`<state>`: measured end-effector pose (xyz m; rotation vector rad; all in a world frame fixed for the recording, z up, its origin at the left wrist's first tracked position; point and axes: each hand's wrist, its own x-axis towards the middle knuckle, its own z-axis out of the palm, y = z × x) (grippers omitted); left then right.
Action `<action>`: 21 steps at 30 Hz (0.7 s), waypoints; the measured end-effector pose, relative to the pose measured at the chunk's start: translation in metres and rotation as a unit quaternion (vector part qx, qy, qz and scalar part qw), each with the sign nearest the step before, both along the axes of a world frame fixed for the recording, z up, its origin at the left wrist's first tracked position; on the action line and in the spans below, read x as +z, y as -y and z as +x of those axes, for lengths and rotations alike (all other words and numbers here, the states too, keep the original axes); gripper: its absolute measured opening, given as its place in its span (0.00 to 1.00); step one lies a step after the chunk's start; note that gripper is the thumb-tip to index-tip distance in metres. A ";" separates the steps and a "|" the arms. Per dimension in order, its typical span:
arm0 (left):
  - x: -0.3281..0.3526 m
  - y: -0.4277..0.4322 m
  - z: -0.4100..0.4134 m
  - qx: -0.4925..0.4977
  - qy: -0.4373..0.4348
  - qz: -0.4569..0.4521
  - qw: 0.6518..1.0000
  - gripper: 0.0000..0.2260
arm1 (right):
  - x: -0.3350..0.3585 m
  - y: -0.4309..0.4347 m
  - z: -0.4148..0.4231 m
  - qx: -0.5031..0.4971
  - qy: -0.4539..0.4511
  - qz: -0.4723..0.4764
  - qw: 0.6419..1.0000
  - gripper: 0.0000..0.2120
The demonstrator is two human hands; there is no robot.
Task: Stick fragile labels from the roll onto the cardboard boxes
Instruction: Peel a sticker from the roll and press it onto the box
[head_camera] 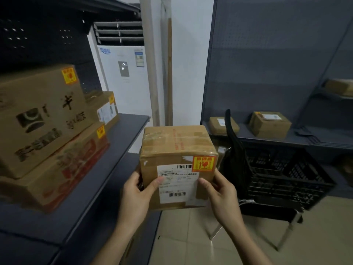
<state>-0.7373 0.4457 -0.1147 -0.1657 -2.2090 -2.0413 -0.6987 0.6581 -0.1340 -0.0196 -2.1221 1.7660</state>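
Far centre: white floor-standing air conditioner (124, 77), louvres at the top. Wooden pole (169, 73) upright just right of it. Left: dark grey shelf (124, 134). Right: grey pegboard rack (267, 64), with a black slatted crate (286, 176) near it, possibly on a metal-legged stand. Beige tiled floor (181, 236).

Brown cardboard box (177, 150), red-and-yellow fragile label (203, 163), white barcoded shipping label (177, 185)

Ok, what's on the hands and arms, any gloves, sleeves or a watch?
Nothing is worn. The left hand and right hand have no gloves, and no rings show on the visible fingers. The left forearm and right forearm are uncovered down to the bottom edge of the picture: no sleeve, watch or wristband in view.
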 end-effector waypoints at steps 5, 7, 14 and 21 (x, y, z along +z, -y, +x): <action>-0.007 -0.013 -0.091 -0.017 -0.007 0.014 1.000 0.13 | -0.001 -0.015 -0.085 -0.010 0.005 0.014 1.000 0.18; -0.006 -0.015 -0.130 -0.021 -0.013 0.019 1.000 0.15 | 0.002 -0.017 -0.122 -0.008 0.005 0.013 1.000 0.16; -0.007 -0.024 -0.245 -0.023 -0.016 0.021 0.999 0.17 | 0.008 -0.025 -0.232 0.007 0.018 0.025 0.999 0.12; -0.011 -0.052 -0.345 -0.006 0.000 0.011 1.000 0.14 | 0.003 -0.055 -0.337 0.025 0.028 0.007 0.999 0.12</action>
